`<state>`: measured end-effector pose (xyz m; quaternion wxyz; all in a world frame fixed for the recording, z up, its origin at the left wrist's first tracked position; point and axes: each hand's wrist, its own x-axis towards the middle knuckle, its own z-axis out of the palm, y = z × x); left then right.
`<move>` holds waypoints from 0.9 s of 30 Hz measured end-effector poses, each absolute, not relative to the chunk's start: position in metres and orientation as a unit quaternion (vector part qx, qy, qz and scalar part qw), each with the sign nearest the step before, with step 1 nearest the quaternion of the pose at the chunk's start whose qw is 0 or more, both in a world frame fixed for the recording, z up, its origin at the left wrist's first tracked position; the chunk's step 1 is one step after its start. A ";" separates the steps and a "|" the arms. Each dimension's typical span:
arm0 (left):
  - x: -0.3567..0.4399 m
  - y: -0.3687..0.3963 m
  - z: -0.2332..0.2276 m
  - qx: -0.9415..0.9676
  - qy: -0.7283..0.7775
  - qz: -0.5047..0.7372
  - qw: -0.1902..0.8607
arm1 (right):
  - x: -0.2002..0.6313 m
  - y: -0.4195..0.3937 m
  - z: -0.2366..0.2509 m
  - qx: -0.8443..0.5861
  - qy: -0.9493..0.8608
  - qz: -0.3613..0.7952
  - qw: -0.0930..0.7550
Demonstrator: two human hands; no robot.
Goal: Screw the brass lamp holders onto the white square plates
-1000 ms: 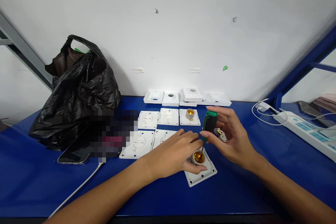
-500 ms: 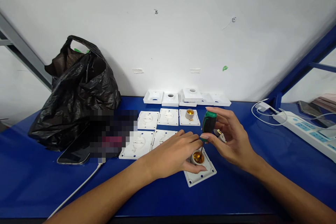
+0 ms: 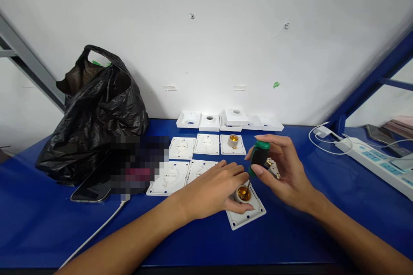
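Note:
My right hand (image 3: 280,165) grips a screwdriver (image 3: 260,157) with a green and black handle, its shaft slanting down into a lamp socket (image 3: 244,194) with a brass-coloured inside. That socket sits on a white square base plate (image 3: 254,211) lying on the table. With thumb and fingers around the socket, my left hand (image 3: 222,187) holds it against the plate. The screwdriver's tip is hidden inside the socket. Small metal parts (image 3: 273,168) show partly behind my right hand.
More white base plates (image 3: 169,176) lie to the left and behind, one bearing a socket (image 3: 232,140). White square covers (image 3: 209,122) line the wall. A black plastic bag (image 3: 97,116) and a phone (image 3: 92,191) are at left, a power strip (image 3: 371,157) at right.
The screwdriver handle has shifted slightly right and tilts more, and the fingers of my right hand have changed their grip on it. My left hand, the socket and the plate stay where they were.

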<state>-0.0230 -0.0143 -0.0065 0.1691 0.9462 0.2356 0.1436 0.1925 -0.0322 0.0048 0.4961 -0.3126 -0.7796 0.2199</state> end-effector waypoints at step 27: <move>-0.023 -0.015 -0.008 0.951 0.231 0.141 0.151 | 0.194 -0.031 0.001 -0.321 -0.777 0.217 0.496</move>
